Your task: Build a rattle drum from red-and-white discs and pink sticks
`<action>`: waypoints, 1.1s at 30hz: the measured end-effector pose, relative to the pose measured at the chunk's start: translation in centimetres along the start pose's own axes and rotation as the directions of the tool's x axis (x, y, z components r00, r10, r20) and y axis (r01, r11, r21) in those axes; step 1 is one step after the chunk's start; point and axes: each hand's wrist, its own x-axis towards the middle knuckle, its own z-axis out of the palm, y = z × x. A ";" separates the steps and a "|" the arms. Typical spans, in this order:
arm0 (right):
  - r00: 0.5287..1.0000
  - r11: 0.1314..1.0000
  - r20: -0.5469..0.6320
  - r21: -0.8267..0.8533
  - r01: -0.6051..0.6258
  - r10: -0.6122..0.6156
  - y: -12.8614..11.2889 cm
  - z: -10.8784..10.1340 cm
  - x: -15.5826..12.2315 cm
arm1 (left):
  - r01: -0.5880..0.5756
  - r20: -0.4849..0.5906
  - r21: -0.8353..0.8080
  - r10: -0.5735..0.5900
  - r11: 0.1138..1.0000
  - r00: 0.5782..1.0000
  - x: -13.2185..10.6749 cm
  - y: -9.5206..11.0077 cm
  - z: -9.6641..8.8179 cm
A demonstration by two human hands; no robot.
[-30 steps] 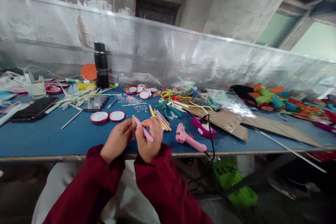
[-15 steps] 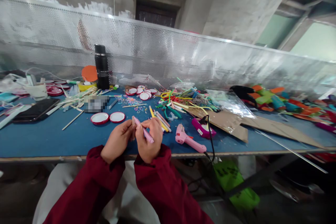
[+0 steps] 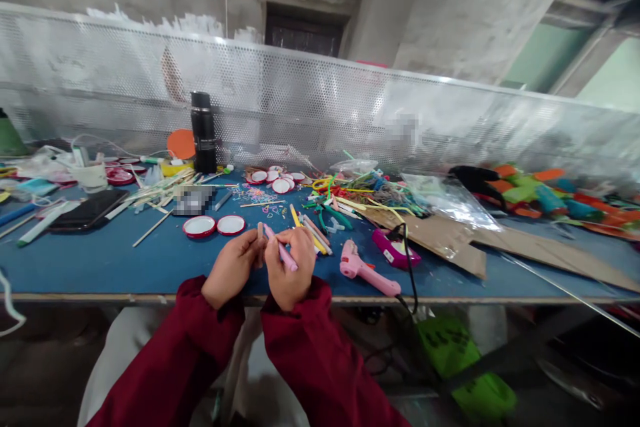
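Close together over the table's front edge, my left hand point(image 3: 229, 267) and my right hand point(image 3: 289, 285) are both closed. A pink marker pen point(image 3: 284, 253) is gripped in my right hand, its upper end leaning toward my left hand. Between my left thumb and fingers stands a small, light wooden stick point(image 3: 260, 229), mostly hidden by the fingers. Two red-rimmed white lids point(image 3: 231, 224) lie beyond my left hand. Several more markers point(image 3: 316, 235) lie just behind my right hand, and a pink glue gun point(image 3: 367, 270) rests to its right.
On the blue table point(image 3: 165, 267) a dark phone point(image 3: 90, 210) and a black bottle point(image 3: 203, 133) stand out at left. Pipe cleaners point(image 3: 365, 190) are heaped behind green-handled pliers point(image 3: 334, 217). Cardboard strips point(image 3: 440, 240) and a purple box point(image 3: 395, 248) lie right. A perforated metal screen point(image 3: 320, 100) backs the table.
The camera view has shifted slightly, so everything sits a little farther right. More of the wooden stick shows beside the marker's end. Both hands keep their holds.
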 end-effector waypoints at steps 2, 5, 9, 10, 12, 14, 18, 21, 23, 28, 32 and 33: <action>1.000 1.000 -0.016 0.007 -0.004 0.004 0.0 0.0 0.0 | -0.011 0.000 0.002 0.011 1.000 1.000 0.0 0.0 0.0; 1.000 0.999 0.010 0.030 0.020 -0.020 -0.1 0.0 0.1 | -0.013 0.015 -0.016 0.013 1.000 1.000 0.0 0.0 0.0; 1.000 1.000 0.018 -0.012 -0.003 0.003 0.1 0.0 0.0 | -0.007 -0.001 -0.012 0.007 1.000 1.000 0.0 0.1 0.0; 1.000 1.000 0.005 -0.020 -0.011 0.011 0.1 0.1 0.0 | -0.011 -0.006 -0.007 0.011 1.000 1.000 0.0 0.2 0.0; 1.000 1.000 -0.013 -0.010 -0.002 0.001 0.2 0.1 0.0 | -0.016 -0.005 -0.007 0.015 1.000 1.000 0.0 0.3 0.0; 0.999 0.999 -0.005 0.022 0.033 -0.032 0.1 0.1 0.0 | -0.014 0.003 -0.021 0.014 1.000 1.000 0.0 0.3 0.0; 0.999 0.999 0.028 0.004 0.044 -0.044 0.0 0.2 0.1 | -0.004 0.005 -0.026 0.005 1.000 1.000 0.0 0.3 0.0; 1.000 0.999 -0.004 -0.034 0.020 -0.020 0.2 0.2 0.0 | -0.003 -0.011 -0.033 0.002 0.999 1.000 0.1 0.2 0.0; 0.999 0.999 -0.039 -0.039 -0.006 0.004 0.3 0.3 -0.1 | -0.001 -0.027 -0.062 -0.001 0.998 1.000 0.2 0.1 -0.1; 0.998 0.998 -0.009 0.027 -0.055 0.055 0.6 0.3 0.0 | -0.001 -0.039 -0.132 -0.004 0.991 0.999 0.4 -0.1 0.0; 0.996 0.994 0.026 0.070 -0.088 0.086 0.8 0.4 0.2 | -0.018 -0.060 -0.170 0.008 0.985 0.998 0.7 -0.7 0.0; 0.996 0.994 0.024 0.068 -0.091 0.089 0.9 0.5 0.3 | -0.022 -0.062 -0.167 0.012 0.986 0.998 0.7 -0.8 0.0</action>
